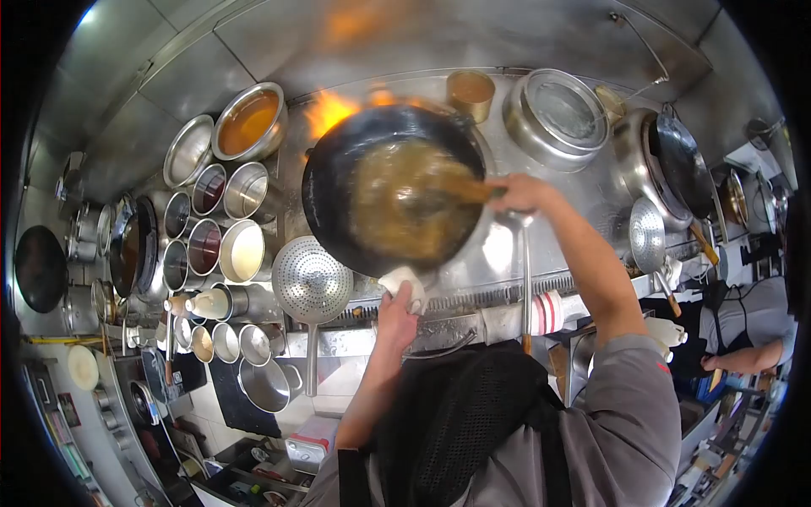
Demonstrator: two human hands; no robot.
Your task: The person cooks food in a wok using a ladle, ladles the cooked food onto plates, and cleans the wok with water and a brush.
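Observation:
A large black wok point(331, 190) sits on the stove in front of me, with blurred, swirling yellow-brown liquid point(397, 220) inside. My left hand point(395, 319) is closed round a folded white cloth point(405, 286) pressed against the wok's near rim. Closed as well, my right hand point(524, 194) reaches over the wok's right side and grips a bamboo wok brush point(463, 188). Its far end dips into the liquid and is smeared by motion. Orange flames point(329, 114) rise behind the wok's far left edge.
A perforated skimmer point(312, 279) lies left of the wok, beside several metal seasoning pots point(243, 251). A bowl of orange liquid point(247, 122) stands far left. A lidded steel pot point(557, 118) and a tin point(470, 93) are behind right. Another person's arm point(748, 357) shows at right.

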